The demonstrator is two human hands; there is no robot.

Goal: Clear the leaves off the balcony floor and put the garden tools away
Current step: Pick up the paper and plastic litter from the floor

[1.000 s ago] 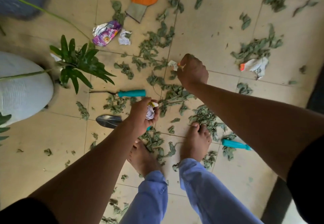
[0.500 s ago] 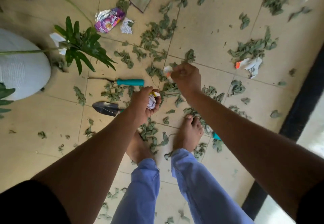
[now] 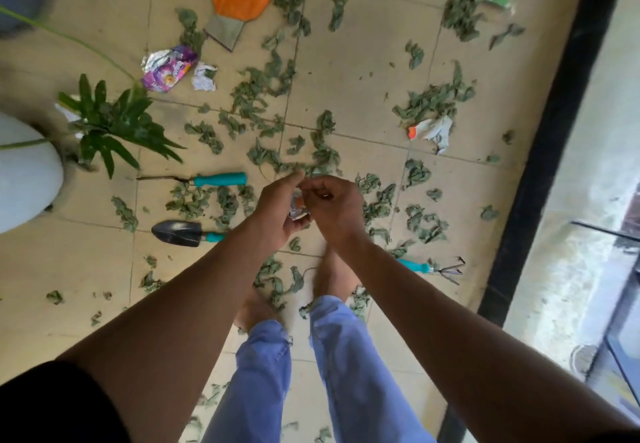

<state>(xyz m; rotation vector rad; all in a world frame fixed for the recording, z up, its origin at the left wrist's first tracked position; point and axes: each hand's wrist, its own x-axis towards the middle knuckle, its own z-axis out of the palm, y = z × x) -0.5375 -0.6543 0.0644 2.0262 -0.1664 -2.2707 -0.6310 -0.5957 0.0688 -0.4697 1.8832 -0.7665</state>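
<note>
While both hands meet, I log left hand (image 3: 277, 214) clamped on crumpled scrap (image 3: 297, 207). Right hand (image 3: 334, 207): fingers curled against it, likely consolidating litter; its grip I cannot tell.

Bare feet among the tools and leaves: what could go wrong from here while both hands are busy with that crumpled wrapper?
1. The hand rake lies prongs out just beside the bare right foot; a sideways step could land on it.
2. Leaves carpet the tiles underfoot, so footing may be slippery.
3. The left hand and right hand both hold the crumpled wrapper, so a stumble would likely go uncaught.
</note>
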